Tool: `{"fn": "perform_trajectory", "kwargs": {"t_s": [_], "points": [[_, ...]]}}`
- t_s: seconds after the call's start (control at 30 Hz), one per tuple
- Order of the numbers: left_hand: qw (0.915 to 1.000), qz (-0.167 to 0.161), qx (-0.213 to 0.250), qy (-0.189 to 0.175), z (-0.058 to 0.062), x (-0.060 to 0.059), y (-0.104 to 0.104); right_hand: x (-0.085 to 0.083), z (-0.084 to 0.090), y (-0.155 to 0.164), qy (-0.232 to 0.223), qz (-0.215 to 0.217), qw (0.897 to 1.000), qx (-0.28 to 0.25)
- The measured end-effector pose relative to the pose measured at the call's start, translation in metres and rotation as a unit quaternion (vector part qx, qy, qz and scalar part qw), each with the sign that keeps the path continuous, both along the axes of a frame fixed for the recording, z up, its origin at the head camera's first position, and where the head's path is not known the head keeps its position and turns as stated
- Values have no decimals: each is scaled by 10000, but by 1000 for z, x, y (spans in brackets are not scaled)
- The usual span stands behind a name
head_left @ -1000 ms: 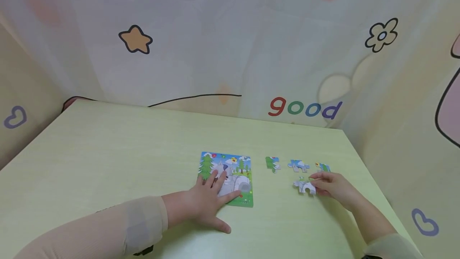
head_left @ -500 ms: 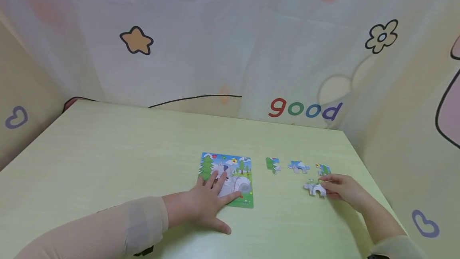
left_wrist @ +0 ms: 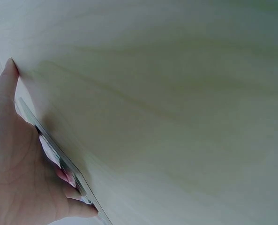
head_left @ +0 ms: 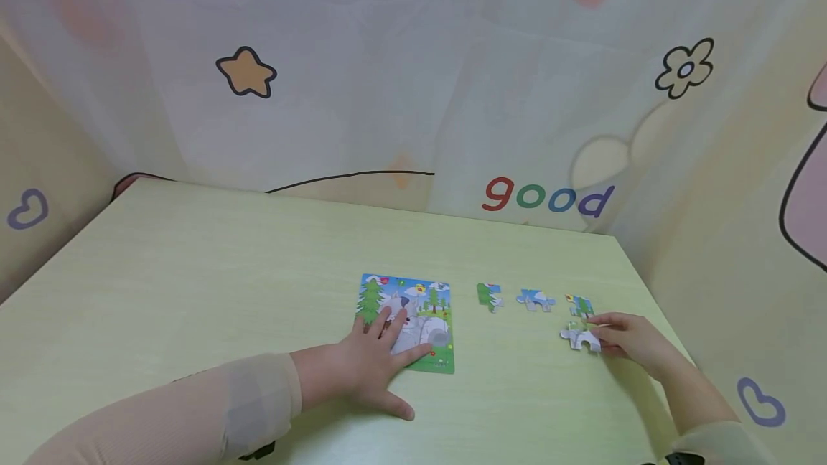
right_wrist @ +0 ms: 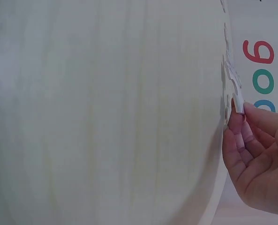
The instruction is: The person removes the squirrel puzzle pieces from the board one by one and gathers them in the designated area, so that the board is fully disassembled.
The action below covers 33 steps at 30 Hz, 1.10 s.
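1. Pressing flat with fingers spread, the left hand rests on the near-left corner of the puzzle board; its grip is released.
2. Right hand, well right of the board: fingertips pinch a grey piece that lies on the surface.
3. Three loose pieces lie in a row right of the board: a tree piece, a blue piece, and a green piece just behind the grey one.

Cartoon-printed curtain behind pale table
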<state>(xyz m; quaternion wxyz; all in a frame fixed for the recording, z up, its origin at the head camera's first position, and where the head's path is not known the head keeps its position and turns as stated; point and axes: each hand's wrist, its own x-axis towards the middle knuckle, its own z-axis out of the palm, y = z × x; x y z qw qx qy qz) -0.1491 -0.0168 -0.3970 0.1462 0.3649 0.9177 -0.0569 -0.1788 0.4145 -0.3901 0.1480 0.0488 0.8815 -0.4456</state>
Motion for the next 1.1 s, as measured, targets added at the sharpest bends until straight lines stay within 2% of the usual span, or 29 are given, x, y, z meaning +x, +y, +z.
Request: {"fn": "perform_trajectory", "kwargs": {"t_s": [0.33,0.87,1.1], "points": [[10000,14,15,-53,2,1,1,1,1,7,-51,-138,9998,155],[10000,25,7,-45,4,2,1,0,2,7,160,-106,9946,1024],[10000,44,6,-58,1,0,1,-3,1,4,269,-42,9924,1198]]}}
